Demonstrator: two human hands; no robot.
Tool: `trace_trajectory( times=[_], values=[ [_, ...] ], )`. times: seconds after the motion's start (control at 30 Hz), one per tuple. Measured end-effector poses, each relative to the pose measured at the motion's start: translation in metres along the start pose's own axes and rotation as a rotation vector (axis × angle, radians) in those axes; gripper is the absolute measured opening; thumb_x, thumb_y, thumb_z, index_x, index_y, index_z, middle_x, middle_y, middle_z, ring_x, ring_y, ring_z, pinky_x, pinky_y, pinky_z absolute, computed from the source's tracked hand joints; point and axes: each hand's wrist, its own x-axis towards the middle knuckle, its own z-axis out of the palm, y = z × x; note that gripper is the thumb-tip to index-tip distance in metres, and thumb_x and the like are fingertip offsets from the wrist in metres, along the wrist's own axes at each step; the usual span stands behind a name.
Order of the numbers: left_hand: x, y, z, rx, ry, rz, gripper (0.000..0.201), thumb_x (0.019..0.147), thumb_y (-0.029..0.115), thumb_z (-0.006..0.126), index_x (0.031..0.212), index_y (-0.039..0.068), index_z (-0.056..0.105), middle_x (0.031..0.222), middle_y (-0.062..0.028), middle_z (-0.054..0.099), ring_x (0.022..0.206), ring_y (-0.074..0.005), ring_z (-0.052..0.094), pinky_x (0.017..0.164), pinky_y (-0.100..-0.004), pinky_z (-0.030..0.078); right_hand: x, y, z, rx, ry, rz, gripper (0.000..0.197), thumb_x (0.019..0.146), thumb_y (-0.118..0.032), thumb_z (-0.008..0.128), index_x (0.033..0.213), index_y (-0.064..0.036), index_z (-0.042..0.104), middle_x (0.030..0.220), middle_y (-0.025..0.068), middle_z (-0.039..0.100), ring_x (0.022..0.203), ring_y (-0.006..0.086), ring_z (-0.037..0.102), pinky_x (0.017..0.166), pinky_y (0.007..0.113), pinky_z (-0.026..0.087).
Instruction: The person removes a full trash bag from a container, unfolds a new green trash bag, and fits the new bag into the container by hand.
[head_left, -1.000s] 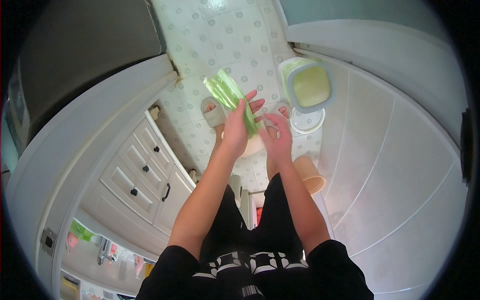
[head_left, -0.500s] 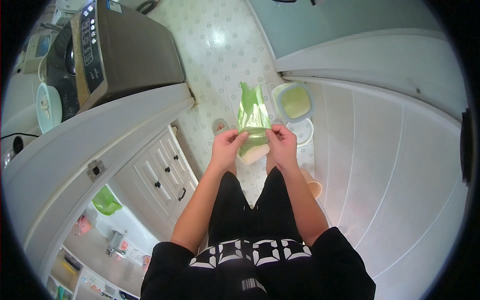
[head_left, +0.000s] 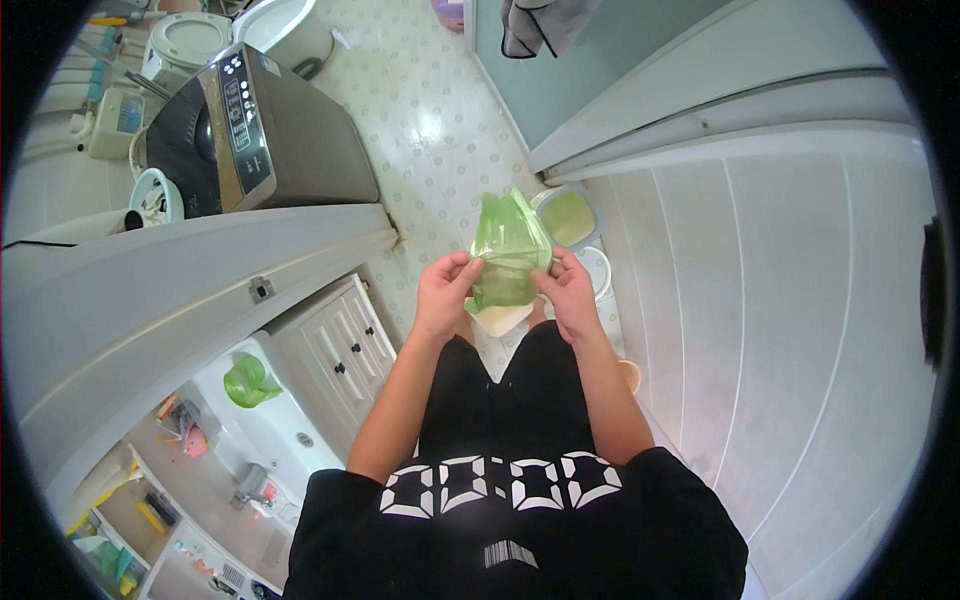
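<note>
A thin green plastic bag hangs stretched between my hands, its far end crumpled and its near part spread flat. My left hand pinches the bag's left edge between thumb and fingers. On the opposite edge, my right hand has a similar pinch. Below the bag, between my legs, a cream-white container shows in part; the bag and my legs hide the rest.
Ahead on the right stand a pale bin with a greenish inside and a white round rim. A brown-grey washing machine is at the far left. Nearer on the left, another green bag lies in the white sink.
The bag is spread wider between my hands, and its near part hangs more open. The view has shifted, showing more of the sink and washing machine. Both hands keep hold of the bag.
</note>
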Motion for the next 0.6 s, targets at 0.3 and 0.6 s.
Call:
trace_trajectory(
  times=[0.3,0.6],
  values=[
    [-0.035,0.036,0.0,0.124,0.01,0.173,0.017,0.099,0.017,0.064,0.103,0.001,0.067,0.089,0.0001,0.068,0.075,-0.0069,0.062,0.066,-0.0249,0.051,-0.025,-0.005,-0.008,-0.167,-0.127,-0.093,0.016,0.094,-0.008,0.068,0.106,0.0026,0.068,0.091,0.003,0.07,0.079,0.0082,0.062,0.074,0.025,0.051],
    [-0.05,0.065,-0.009,0.091,-0.049,0.146,0.021,0.101,0.021,0.06,0.108,0.002,0.066,0.093,0.0009,0.067,0.079,-0.0071,0.061,0.066,-0.0229,0.05,-0.047,-0.017,0.015,-0.156,-0.147,-0.125,0.008,0.095,-0.009,0.067,0.098,-0.0018,0.068,0.084,0.0005,0.067,0.074,0.0064,0.059,0.067,0.024,0.049]
  ],
)
